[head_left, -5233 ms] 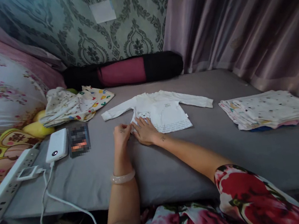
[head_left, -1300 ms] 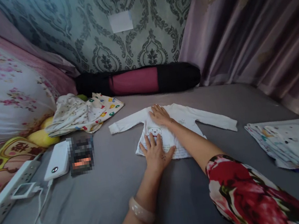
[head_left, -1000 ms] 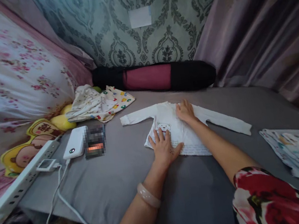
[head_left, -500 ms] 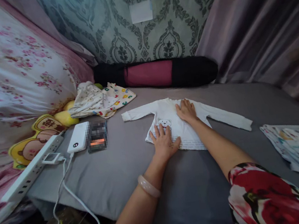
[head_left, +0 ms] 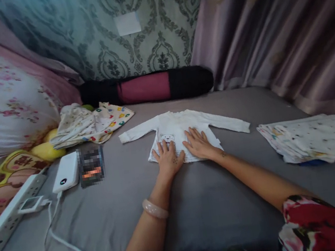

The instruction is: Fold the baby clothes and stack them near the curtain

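A small white long-sleeved shirt [head_left: 176, 122] lies spread on the grey bed sheet [head_left: 128, 198], both sleeves stretched outward and its hem toward me. A bear face is printed on its front, partly covered by my fingers. My left hand [head_left: 168, 159] rests flat on the shirt's lower left front, fingers spread. To its right, my right hand [head_left: 200, 142] lies flat on the lower right front, fingers also apart. Neither hand grips the cloth.
Folded patterned clothes [head_left: 317, 136] are stacked at the right. Crumpled printed cloth [head_left: 91, 122] lies back left, near a white power bank [head_left: 65, 170], a pixelated dark object [head_left: 91, 166] and a power strip [head_left: 11, 216] with cables. A black-and-maroon long bag [head_left: 145, 89] lies along the wall.
My right hand has slid from the shirt's upper chest down toward the hem, and the right sleeve lies straighter. My left hand stays on the front. The view has turned rightward.
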`<state>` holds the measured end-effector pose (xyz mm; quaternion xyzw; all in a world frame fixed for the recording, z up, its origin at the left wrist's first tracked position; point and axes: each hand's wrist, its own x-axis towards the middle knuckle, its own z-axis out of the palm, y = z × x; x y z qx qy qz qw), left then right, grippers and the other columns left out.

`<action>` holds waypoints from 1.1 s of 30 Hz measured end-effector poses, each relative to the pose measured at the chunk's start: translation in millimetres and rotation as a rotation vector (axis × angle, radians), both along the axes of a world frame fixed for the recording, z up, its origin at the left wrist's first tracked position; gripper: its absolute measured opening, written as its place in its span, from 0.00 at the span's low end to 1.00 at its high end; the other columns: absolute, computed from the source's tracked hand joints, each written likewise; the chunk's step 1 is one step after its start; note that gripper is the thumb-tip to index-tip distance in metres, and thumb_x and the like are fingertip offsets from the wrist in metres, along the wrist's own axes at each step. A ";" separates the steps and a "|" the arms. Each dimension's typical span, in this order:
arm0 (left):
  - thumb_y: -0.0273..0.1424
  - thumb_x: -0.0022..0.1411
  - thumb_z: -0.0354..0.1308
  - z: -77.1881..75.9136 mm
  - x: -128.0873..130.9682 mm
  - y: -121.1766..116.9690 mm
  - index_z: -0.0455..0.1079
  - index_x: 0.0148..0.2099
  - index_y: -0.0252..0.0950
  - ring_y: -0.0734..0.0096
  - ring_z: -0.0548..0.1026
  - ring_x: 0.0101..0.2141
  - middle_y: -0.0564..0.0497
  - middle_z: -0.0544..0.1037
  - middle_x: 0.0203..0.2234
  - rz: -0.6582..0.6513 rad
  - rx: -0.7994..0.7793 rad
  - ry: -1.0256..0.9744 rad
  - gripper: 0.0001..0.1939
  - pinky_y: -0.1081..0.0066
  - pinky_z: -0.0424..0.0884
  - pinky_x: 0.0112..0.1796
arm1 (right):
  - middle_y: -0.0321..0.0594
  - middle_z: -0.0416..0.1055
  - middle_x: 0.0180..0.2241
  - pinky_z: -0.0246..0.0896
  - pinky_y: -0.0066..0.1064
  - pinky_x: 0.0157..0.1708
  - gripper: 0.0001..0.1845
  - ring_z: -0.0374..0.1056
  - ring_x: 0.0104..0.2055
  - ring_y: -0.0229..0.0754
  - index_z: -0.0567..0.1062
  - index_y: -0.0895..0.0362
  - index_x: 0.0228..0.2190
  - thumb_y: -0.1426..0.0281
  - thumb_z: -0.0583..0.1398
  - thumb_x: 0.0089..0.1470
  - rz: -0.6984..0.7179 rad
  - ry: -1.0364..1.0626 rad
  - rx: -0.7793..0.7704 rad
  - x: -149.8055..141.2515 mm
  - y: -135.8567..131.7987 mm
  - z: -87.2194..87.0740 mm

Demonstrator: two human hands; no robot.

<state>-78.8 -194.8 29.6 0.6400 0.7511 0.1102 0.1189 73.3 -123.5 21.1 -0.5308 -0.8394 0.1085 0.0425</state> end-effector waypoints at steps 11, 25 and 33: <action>0.39 0.67 0.45 -8.0 1.2 -1.9 0.62 0.63 0.35 0.51 0.53 0.66 0.39 0.60 0.65 -0.049 0.135 -0.007 0.26 0.44 0.48 0.62 | 0.54 0.44 0.68 0.31 0.56 0.65 0.33 0.38 0.70 0.55 0.55 0.61 0.65 0.56 0.43 0.66 0.031 0.075 0.088 3.2 -21.1 -3.0; 0.36 0.70 0.38 -16.6 3.3 -3.1 0.63 0.63 0.39 0.58 0.59 0.64 0.47 0.66 0.62 -0.340 0.219 0.034 0.25 0.52 0.51 0.62 | 0.50 0.52 0.66 0.38 0.45 0.66 0.28 0.46 0.69 0.47 0.65 0.58 0.60 0.67 0.57 0.60 0.199 0.222 -0.149 37.2 0.6 9.7; 0.36 0.69 0.39 -16.8 3.4 -1.9 0.63 0.63 0.38 0.56 0.59 0.63 0.45 0.66 0.62 -0.337 0.212 0.034 0.25 0.50 0.53 0.61 | 0.44 0.78 0.43 0.67 0.31 0.44 0.18 0.74 0.43 0.40 0.78 0.62 0.45 0.71 0.52 0.60 -0.054 0.714 -0.238 93.8 24.1 26.8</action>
